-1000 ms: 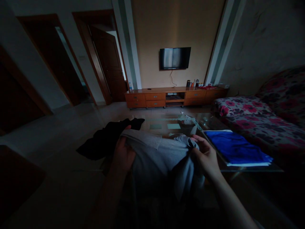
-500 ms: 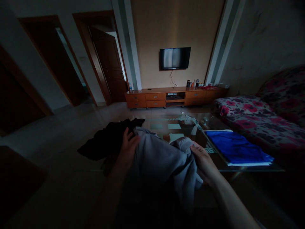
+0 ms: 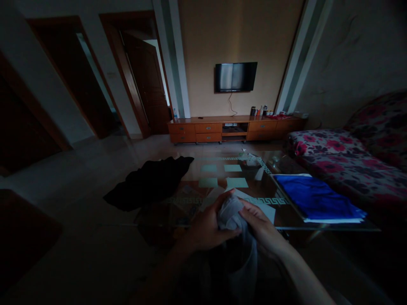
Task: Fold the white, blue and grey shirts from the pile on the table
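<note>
Both hands meet low in the middle of the view, over the near edge of a glass coffee table [image 3: 286, 218]. My left hand [image 3: 205, 228] and my right hand [image 3: 259, 224] each grip the bunched top of a pale grey garment [image 3: 232, 214]. The rest of that garment hangs down between my forearms into the dark. A black garment [image 3: 149, 182] lies spread on the table's left end, apart from my hands. A folded blue cloth [image 3: 313, 197] on a white sheet lies on the table's right side.
A floral sofa [image 3: 349, 161] stands at the right. A long wooden TV cabinet [image 3: 235, 127] with bottles runs along the far wall under a wall-mounted TV [image 3: 235, 77]. Open wooden doors [image 3: 146, 84] stand at the left. The tiled floor [image 3: 63, 178] stretches left of the table.
The grey garment was spread wide between my hands over the table. My hands have come together and toward me, gathering it into a bunch, and the table's patterned top now shows.
</note>
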Available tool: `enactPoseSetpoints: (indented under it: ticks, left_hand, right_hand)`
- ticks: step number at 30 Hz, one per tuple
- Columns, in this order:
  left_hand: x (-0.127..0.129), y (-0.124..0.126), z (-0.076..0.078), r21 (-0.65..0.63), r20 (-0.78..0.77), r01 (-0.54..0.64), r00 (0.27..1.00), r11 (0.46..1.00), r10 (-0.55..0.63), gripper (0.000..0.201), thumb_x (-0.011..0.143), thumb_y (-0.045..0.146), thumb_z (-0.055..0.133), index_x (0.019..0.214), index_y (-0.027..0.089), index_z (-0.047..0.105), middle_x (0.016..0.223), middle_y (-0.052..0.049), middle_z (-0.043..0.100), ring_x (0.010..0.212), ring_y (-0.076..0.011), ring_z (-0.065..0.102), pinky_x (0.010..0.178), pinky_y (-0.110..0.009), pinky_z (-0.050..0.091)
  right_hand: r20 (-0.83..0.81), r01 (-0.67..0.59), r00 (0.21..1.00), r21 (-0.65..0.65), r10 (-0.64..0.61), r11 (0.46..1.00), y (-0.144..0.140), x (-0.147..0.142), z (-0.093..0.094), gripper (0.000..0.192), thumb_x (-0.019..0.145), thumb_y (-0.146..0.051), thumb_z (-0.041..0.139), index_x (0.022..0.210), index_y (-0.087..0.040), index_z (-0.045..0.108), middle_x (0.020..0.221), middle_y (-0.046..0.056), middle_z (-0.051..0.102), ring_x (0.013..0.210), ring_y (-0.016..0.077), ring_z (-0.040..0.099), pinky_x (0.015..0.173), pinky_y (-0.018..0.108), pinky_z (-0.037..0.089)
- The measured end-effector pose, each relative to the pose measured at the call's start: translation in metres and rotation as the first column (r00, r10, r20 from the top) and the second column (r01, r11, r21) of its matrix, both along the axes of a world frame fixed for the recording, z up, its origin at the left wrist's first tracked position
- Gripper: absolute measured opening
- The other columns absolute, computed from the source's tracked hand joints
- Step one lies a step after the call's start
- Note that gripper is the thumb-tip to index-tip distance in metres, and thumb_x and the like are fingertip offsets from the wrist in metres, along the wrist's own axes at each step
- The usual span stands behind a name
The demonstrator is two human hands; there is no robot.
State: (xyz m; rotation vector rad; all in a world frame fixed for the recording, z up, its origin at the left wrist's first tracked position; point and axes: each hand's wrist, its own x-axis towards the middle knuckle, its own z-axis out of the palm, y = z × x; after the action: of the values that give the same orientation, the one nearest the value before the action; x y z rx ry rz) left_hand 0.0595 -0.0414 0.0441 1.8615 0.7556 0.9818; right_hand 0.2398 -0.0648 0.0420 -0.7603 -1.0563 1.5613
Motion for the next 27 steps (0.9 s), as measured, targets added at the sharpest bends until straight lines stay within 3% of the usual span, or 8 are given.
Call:
enactPoseSetpoints:
  ticks: [2, 6, 8, 11, 14, 17, 22, 27]
  left_hand:
    - [-0.004, 0.001, 0.007, 0.073, -0.019, 0.042, 0.999, 0.996, -0.041, 0.082, 0.072, 0.037, 0.085, 0.145, 0.029, 0.050, 0.134, -0.012, 0.060, 0.125, -0.0320, 0.056, 0.108, -0.045, 0.044]
    - [-0.013, 0.007, 0.023, 0.249, -0.050, 0.037, 0.998, 0.968, -0.025, 0.044, 0.071, 0.042, 0.085, 0.107, 0.023, 0.067, 0.129, -0.013, 0.057, 0.123, -0.0298, 0.055, 0.102, -0.041, 0.046]
    - [-0.014, 0.011, 0.024, 0.252, -0.035, -0.055, 0.997, 0.966, 0.066, 0.033, 0.076, 0.042, 0.081, 0.095, 0.022, 0.065, 0.117, -0.010, 0.063, 0.113, -0.0265, 0.059, 0.095, -0.037, 0.049]
    - [-0.014, 0.015, 0.018, 0.127, -0.012, -0.242, 0.969, 0.962, 0.245, 0.025, 0.082, 0.042, 0.074, 0.087, 0.020, 0.063, 0.087, -0.002, 0.065, 0.083, -0.0180, 0.062, 0.077, -0.027, 0.050]
    - [-0.014, 0.015, 0.015, 0.033, 0.087, -0.434, 0.899, 0.900, 0.430, 0.029, 0.082, 0.044, 0.073, 0.079, 0.020, 0.057, 0.072, 0.003, 0.058, 0.067, -0.0133, 0.057, 0.063, -0.022, 0.047]
    - [-0.018, 0.012, 0.023, 0.034, 0.161, -0.589, 0.800, 0.807, 0.578, 0.028, 0.081, 0.042, 0.072, 0.077, 0.021, 0.054, 0.069, 0.005, 0.056, 0.063, -0.0115, 0.055, 0.060, -0.020, 0.045]
    - [-0.029, 0.009, 0.044, 0.090, 0.219, -0.681, 0.726, 0.727, 0.652, 0.031, 0.079, 0.036, 0.072, 0.068, 0.022, 0.046, 0.061, 0.007, 0.046, 0.057, -0.0095, 0.048, 0.054, -0.018, 0.040]
    - [-0.040, 0.012, 0.047, 0.105, 0.211, -0.720, 0.691, 0.686, 0.692, 0.036, 0.078, 0.038, 0.073, 0.067, 0.022, 0.043, 0.061, 0.008, 0.041, 0.055, -0.0085, 0.043, 0.051, -0.017, 0.037]
  right_hand:
    - [0.100, -0.076, 0.993, 0.056, 0.070, 0.996, 0.000, 0.000, -0.005, 0.027, 0.087, -0.048, 0.072, 0.098, -0.024, 0.078, 0.090, 0.002, 0.074, 0.082, 0.0195, 0.066, 0.077, 0.030, 0.051]
    - [0.199, -0.088, 0.977, 0.076, 0.072, 0.993, 0.002, 0.000, -0.007, 0.034, 0.087, -0.051, 0.070, 0.078, -0.019, 0.074, 0.078, 0.000, 0.069, 0.073, 0.0149, 0.061, 0.072, 0.027, 0.049]
    - [0.159, -0.049, 0.986, 0.057, 0.040, 0.997, 0.002, 0.000, -0.002, 0.033, 0.088, -0.053, 0.069, 0.090, -0.020, 0.074, 0.088, 0.001, 0.070, 0.079, 0.0156, 0.063, 0.075, 0.028, 0.050]
    - [0.128, -0.045, 0.991, 0.105, 0.031, 0.994, -0.002, 0.003, 0.008, 0.039, 0.089, -0.051, 0.068, 0.121, -0.029, 0.065, 0.111, 0.003, 0.069, 0.102, 0.0192, 0.065, 0.089, 0.033, 0.051]
    - [0.302, -0.118, 0.952, 0.240, 0.041, 0.964, -0.007, 0.003, 0.010, 0.059, 0.084, -0.040, 0.076, 0.137, -0.034, 0.051, 0.126, 0.004, 0.063, 0.119, 0.0213, 0.059, 0.101, 0.037, 0.048]
    - [0.498, -0.137, 0.867, 0.311, -0.038, 0.940, -0.004, 0.001, -0.003, 0.072, 0.079, -0.024, 0.076, 0.143, -0.032, 0.044, 0.133, 0.006, 0.059, 0.120, 0.0221, 0.057, 0.100, 0.038, 0.050]
    - [0.672, -0.044, 0.721, 0.287, -0.169, 0.957, 0.014, 0.008, -0.028, 0.045, 0.078, -0.015, 0.059, 0.123, -0.022, 0.058, 0.118, 0.007, 0.066, 0.102, 0.0202, 0.064, 0.082, 0.032, 0.053]
    - [0.739, -0.096, 0.673, 0.114, -0.020, 0.989, 0.024, 0.034, -0.024, 0.019, 0.084, -0.030, 0.055, 0.087, -0.020, 0.070, 0.087, 0.004, 0.072, 0.089, 0.0231, 0.066, 0.082, 0.034, 0.050]
